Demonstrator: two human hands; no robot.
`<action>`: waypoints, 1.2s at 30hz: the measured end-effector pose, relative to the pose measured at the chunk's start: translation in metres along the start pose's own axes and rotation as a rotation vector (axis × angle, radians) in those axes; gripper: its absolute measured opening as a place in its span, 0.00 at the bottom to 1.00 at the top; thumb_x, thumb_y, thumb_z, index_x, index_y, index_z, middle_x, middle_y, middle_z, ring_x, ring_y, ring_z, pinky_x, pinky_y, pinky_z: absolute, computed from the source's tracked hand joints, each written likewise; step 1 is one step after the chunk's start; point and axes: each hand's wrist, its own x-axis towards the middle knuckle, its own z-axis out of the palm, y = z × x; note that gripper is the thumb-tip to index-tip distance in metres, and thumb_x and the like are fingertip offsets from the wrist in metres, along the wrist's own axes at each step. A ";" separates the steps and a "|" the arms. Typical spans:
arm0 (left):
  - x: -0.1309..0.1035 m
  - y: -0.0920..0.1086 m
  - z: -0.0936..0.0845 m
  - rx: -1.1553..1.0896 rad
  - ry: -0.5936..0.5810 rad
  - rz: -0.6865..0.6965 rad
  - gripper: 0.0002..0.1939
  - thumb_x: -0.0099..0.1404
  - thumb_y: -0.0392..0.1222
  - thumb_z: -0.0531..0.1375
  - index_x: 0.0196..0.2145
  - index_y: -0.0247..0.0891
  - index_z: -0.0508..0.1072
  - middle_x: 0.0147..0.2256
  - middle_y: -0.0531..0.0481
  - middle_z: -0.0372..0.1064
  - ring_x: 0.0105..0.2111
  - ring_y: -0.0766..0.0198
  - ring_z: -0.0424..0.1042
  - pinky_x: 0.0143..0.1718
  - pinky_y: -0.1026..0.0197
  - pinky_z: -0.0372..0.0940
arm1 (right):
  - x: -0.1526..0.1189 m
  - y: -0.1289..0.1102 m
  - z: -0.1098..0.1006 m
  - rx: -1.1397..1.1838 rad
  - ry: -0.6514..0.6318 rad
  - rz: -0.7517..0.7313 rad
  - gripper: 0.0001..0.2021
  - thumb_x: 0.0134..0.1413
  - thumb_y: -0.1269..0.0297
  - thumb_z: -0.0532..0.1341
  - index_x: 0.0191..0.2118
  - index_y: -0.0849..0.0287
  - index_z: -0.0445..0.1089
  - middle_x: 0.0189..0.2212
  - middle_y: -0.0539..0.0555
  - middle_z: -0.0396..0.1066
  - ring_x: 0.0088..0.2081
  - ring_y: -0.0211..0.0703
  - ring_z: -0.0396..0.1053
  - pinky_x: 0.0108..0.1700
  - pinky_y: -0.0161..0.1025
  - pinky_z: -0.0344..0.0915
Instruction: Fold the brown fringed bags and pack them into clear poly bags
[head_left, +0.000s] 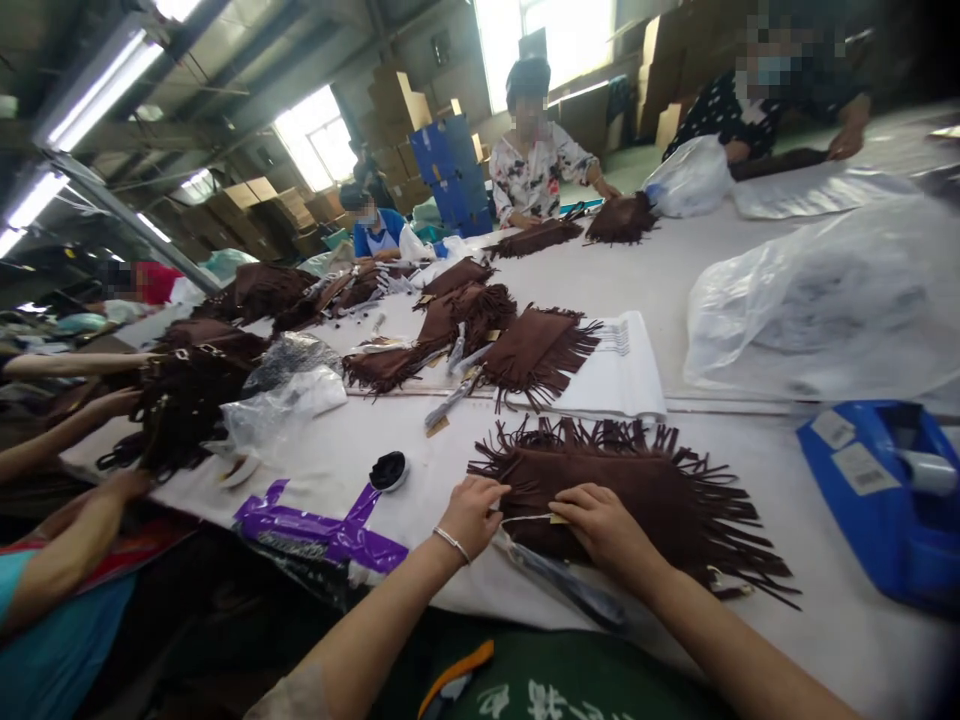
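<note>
A dark brown fringed bag lies flat on the white table, its fringe spread along the far and right sides. At its left edge, my left hand pinches one end of a thin white string. My right hand rests over the bag's near side, fingers closed on a small yellowish tag at the string's other end. A plastic-wrapped strap extends below both hands.
A blue tape dispenser stands at the right, with a big clear plastic bag behind it. Purple tape and a small black-filled cup lie left. Fringed pieces lie beyond. A neighbour's arms reach in from the left.
</note>
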 end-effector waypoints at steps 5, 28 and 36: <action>0.031 -0.023 0.021 0.234 0.167 0.266 0.17 0.50 0.29 0.58 0.39 0.39 0.72 0.45 0.46 0.67 0.50 0.53 0.61 0.54 0.50 0.57 | -0.006 0.003 0.009 -0.005 0.027 0.022 0.19 0.57 0.72 0.54 0.53 0.49 0.66 0.53 0.53 0.67 0.51 0.47 0.64 0.52 0.49 0.62; 0.035 -0.106 -0.010 0.177 0.404 0.236 0.19 0.51 0.19 0.48 0.30 0.37 0.72 0.37 0.45 0.69 0.53 0.53 0.60 0.53 0.45 0.60 | -0.008 -0.001 0.013 -0.144 0.015 0.016 0.21 0.55 0.70 0.55 0.55 0.51 0.64 0.54 0.53 0.65 0.53 0.48 0.63 0.53 0.48 0.63; 0.033 -0.060 -0.004 0.175 0.221 0.438 0.18 0.59 0.31 0.54 0.47 0.39 0.69 0.50 0.45 0.64 0.59 0.52 0.52 0.60 0.46 0.51 | -0.011 0.006 0.018 -0.181 0.000 -0.014 0.21 0.55 0.69 0.55 0.55 0.51 0.63 0.55 0.52 0.64 0.53 0.47 0.63 0.53 0.47 0.62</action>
